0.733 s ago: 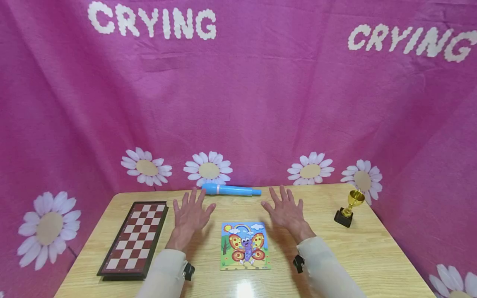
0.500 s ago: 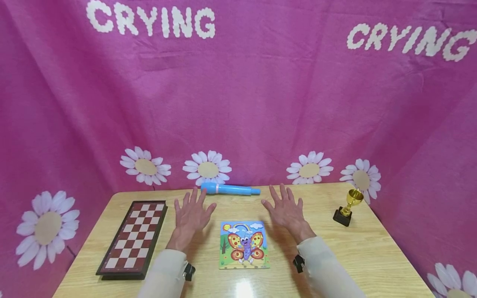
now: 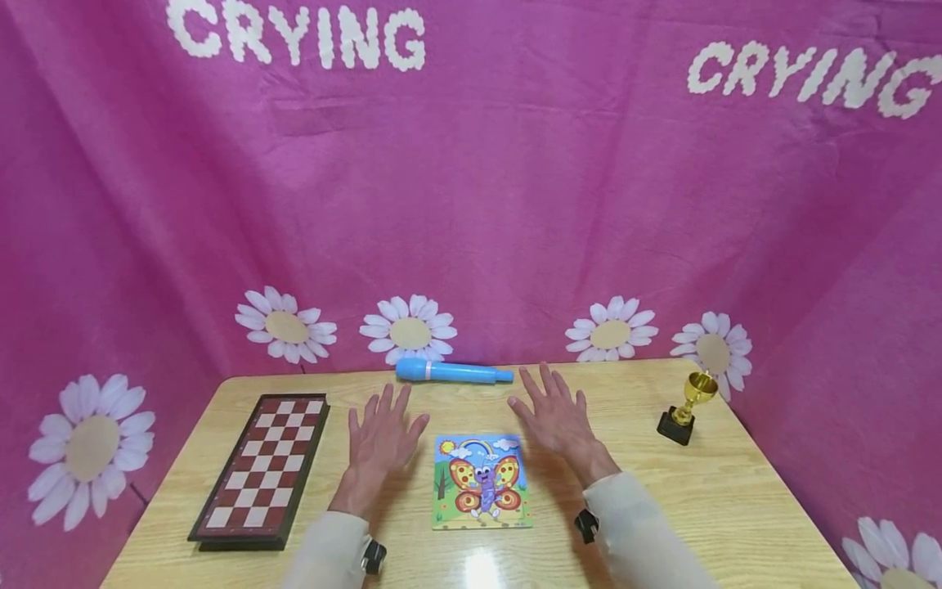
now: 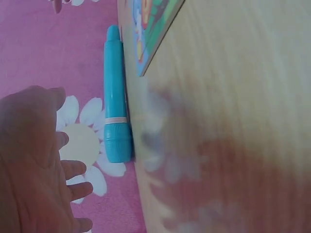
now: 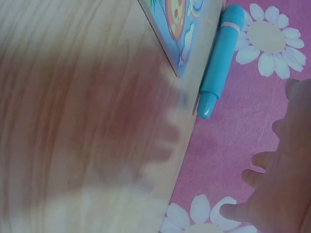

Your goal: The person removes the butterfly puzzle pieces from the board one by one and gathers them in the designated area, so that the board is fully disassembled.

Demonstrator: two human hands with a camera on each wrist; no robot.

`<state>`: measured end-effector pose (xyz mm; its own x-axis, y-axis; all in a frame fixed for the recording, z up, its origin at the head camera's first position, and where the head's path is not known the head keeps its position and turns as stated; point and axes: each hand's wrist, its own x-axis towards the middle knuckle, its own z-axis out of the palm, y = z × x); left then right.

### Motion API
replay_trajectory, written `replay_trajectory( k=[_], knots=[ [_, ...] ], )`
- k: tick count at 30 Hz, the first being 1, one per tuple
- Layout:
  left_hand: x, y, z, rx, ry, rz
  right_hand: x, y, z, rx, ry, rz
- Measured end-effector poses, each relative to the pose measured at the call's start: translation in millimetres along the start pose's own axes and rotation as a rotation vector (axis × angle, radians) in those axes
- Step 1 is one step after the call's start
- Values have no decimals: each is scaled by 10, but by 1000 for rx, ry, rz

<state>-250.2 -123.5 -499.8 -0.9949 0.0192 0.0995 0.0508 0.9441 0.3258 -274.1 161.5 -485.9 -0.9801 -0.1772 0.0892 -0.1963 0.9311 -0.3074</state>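
Between the two hands a square butterfly picture board (image 3: 482, 483) lies flat on the wooden table (image 3: 412, 548). My left hand (image 3: 381, 438) hovers to its left, fingers spread and holding nothing. To its right hovers my right hand (image 3: 557, 421), also spread and with nothing in it. Past the fingertips, along the table's back edge, lies a blue toy microphone (image 3: 452, 371) with a pale pink band. Both wrist views show the bare hands raised above the tabletop, the left palm (image 4: 29, 160) and the right hand (image 5: 282, 170) apart from the microphone.
A brown and white checkered chessboard (image 3: 265, 466) with a dark rim lies left of the left hand. At the right stands a small gold trophy cup (image 3: 692, 401) on a black base. A pink curtain (image 3: 478, 204) with daisies hangs behind and beside the table.
The left hand has drawn back a little and shifted right, away from the microphone. The right hand has moved slightly left. The objects on the table stay where they were.
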Motion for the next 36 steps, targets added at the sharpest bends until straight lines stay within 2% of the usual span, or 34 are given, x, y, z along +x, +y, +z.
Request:
replay_trajectory(
  k=[9, 18, 24, 29, 36],
  knots=[
    [-135, -37, 118, -2, 25, 7, -82, -78, 138, 5, -34, -10],
    [-267, -36, 204, -31, 14, -4, -180, -153, 321, 5, -65, -50],
    [-352, -9, 267, -80, -43, -4, -188, -199, 417, 3, -60, -82],
    [-425, 24, 329, -110, -121, -1, -199, -241, 498, 28, -105, -173],
    [-489, 74, 351, -112, -156, 31, -212, -329, 553, 24, -181, -282]
  ],
)
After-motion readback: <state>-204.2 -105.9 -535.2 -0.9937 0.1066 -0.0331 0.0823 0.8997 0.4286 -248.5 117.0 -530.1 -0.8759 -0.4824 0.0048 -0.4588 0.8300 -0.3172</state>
